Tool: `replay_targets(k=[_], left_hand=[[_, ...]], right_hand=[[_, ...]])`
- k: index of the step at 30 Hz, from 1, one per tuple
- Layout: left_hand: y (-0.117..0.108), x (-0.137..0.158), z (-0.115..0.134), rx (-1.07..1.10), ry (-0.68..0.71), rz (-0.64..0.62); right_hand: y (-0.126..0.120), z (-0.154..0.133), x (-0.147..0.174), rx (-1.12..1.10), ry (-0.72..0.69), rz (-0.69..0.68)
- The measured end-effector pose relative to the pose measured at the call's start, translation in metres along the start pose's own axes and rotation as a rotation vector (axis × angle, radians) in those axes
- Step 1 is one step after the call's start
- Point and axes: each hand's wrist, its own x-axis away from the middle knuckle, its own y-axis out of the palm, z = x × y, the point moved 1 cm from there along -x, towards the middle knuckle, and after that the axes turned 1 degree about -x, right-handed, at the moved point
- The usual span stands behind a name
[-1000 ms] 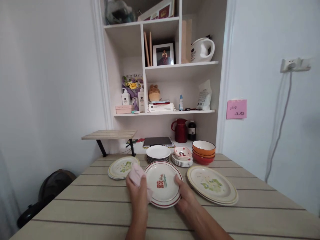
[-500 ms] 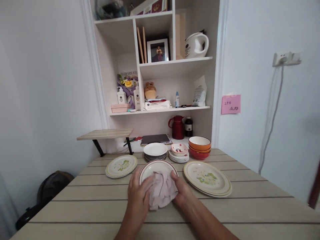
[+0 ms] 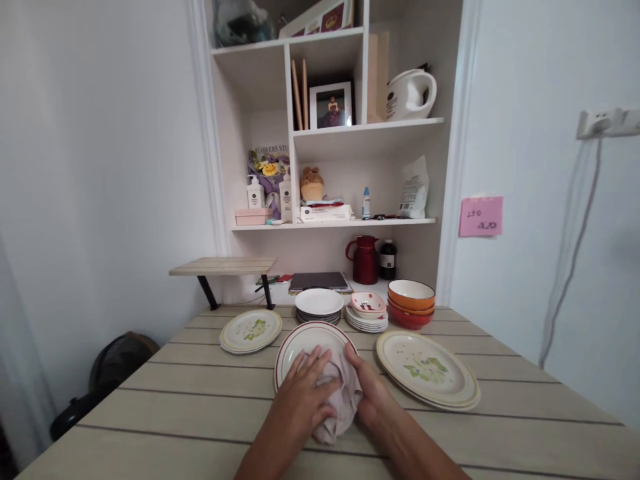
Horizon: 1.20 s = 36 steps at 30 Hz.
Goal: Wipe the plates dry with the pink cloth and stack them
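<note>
Red-rimmed plate (image 3: 295, 347) is located between the person's two hands, toward the middle of the slatted surface (image 3: 200, 417). Left hand (image 3: 305, 395): fingers spread, laid over a pinkish cloth (image 3: 347, 390) on the face of the plate. Right hand (image 3: 371, 388): closed about the right rim, thumb on the near side; its fingers behind are hidden. Whether the plate's lower edge touches the surface cannot be told.

Method, as judged: hold the rim firmly, press evenly with flat fingers, carry the cloth out to the red band, and turn the plate so that each part is reached. The loose lower end of the cloth could catch under the rim and is best gathered in.

To the left lie stacked floral plates (image 3: 251, 330); to the right, larger floral plates (image 3: 427, 368), likewise stacked. Behind: a white plate (image 3: 319, 302) on dark-edged plates (image 3: 319, 319); beside it, a pink-rimmed dish (image 3: 369, 303), motif printed inside, on small white plates (image 3: 367, 325); then orange bowls (image 3: 425, 303) nested in a red bowl (image 3: 411, 321), white interior uppermost. Further back stand a red thermos jug (image 3: 366, 261) and a dark bottle (image 3: 388, 253); contents of both unseen.
</note>
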Motion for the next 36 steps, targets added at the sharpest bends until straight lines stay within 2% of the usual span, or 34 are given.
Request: replay_targets(k=[3, 7, 10, 15, 18, 26, 31, 36], left_hand=[[0.011, -0.007, -0.006, 0.04, 0.013, 0.025], [0.026, -0.019, -0.014, -0.014, 0.008, 0.103], [0.029, -0.028, -0.013, -0.076, -0.064, 0.17], [0.021, -0.032, -0.011, -0.119, -0.217, 0.259], [0.019, -0.028, -0.014, -0.136, -0.271, 0.255], [0.035, -0.009, -0.005, -0.164, -0.23, 0.221], [0.042, -0.024, 0.0, -0.098, -0.227, 0.185], [0.043, -0.042, -0.006, -0.082, -0.264, 0.21]], right_hand=[[-0.002, 0.0, -0.002, 0.022, -0.029, 0.026], [-0.005, 0.0, -0.005, -0.002, -0.056, 0.031], [-0.006, 0.0, -0.008, -0.026, -0.054, -0.006], [-0.005, 0.001, -0.012, -0.083, -0.086, -0.084], [-0.003, 0.0, -0.012, -0.095, -0.091, -0.13], [0.004, -0.004, -0.004, -0.172, -0.008, -0.103], [-0.004, 0.0, -0.008, -0.109, -0.057, -0.08], [-0.007, 0.001, -0.011, -0.095, -0.091, -0.061]])
